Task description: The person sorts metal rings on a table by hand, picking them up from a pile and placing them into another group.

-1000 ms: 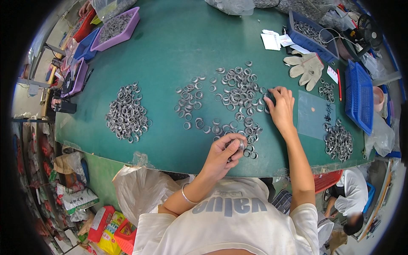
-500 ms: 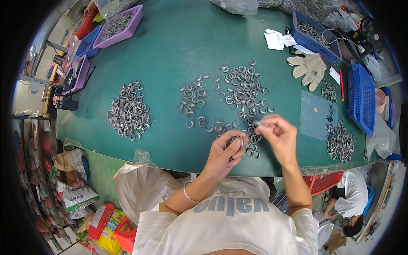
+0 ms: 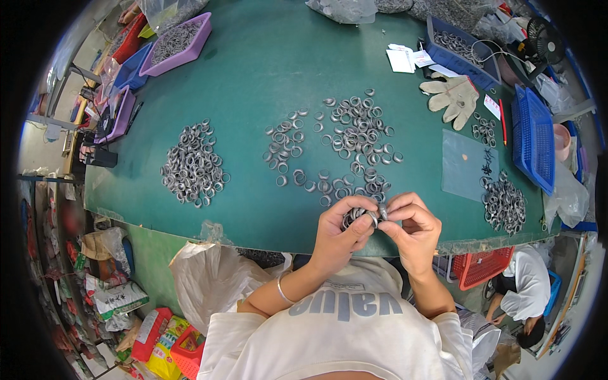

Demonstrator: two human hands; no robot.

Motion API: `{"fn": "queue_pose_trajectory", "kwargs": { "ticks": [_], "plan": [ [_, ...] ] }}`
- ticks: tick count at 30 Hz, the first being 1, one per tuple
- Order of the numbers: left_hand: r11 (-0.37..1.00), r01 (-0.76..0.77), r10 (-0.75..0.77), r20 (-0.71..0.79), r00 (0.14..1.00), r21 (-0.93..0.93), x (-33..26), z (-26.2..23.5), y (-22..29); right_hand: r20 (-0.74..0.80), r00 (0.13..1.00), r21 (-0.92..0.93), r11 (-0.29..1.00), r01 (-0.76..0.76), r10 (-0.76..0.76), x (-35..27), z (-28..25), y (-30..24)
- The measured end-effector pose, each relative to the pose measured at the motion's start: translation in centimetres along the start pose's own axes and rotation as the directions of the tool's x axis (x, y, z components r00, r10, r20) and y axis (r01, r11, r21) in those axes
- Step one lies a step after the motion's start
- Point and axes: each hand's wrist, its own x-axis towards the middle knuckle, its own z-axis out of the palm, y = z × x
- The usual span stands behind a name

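Observation:
Near the table's front edge my left hand (image 3: 341, 229) is curled round several grey metal rings (image 3: 355, 216). Touching them from the right, my right hand (image 3: 415, 229) pinches a single metal ring (image 3: 382, 211) between thumb and fingers. Just beyond both hands, a loose spread of like rings (image 3: 360, 130) covers the middle of the green table (image 3: 253, 69). A heaped pile of rings (image 3: 195, 166) lies to the left, and a smaller pile (image 3: 504, 206) sits at the right edge.
At the back left stand a purple basket (image 3: 183, 64) of small metal parts and a blue basket (image 3: 134, 69). On the right are a work glove (image 3: 453, 98), a clear plastic bag (image 3: 467, 166), a filled blue basket (image 3: 465, 66) and a tilted blue basket (image 3: 535, 139). A person (image 3: 529, 285) crouches at lower right.
My right hand has come down and left with a ring, from above the spread to the rings in my left hand. The left hand has barely moved.

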Motion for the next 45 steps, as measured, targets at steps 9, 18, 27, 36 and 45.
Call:
{"fn": "queue_pose_trajectory", "kwargs": {
  "ticks": [9, 18, 27, 36, 45],
  "plan": [
    [0.995, -0.088, 0.085, 0.065, 0.994, 0.038, -0.2, -0.1, 0.0, 0.004, 1.0, -0.035, 0.999, 0.008, -0.008, -0.7, 0.2, -0.7],
    [0.895, -0.312, 0.26, 0.195, 0.946, 0.32, 0.4, -0.4, 1.0, 0.069, 0.998, -0.032, 0.999, 0.004, -0.002, -1.0, 0.2, -1.7],
    [0.801, -0.468, 0.353, 0.339, 0.872, 0.372, 1.1, -0.6, 1.5, 0.097, 0.995, 0.002, 1.0, -0.016, 0.015, -1.3, 0.3, -2.2],
    [0.796, -0.511, 0.394, 0.364, 0.844, 0.323, 1.4, -0.3, 1.6, 0.077, 0.996, -0.051, 0.998, 0.036, -0.032, -1.5, 0.6, -2.6],
    [0.8, -0.489, 0.374, 0.349, 0.859, 0.347, 1.3, -0.3, 1.7, 0.073, 0.997, -0.049, 0.998, 0.042, -0.038, -1.6, 0.7, -2.6]
  ]
}}
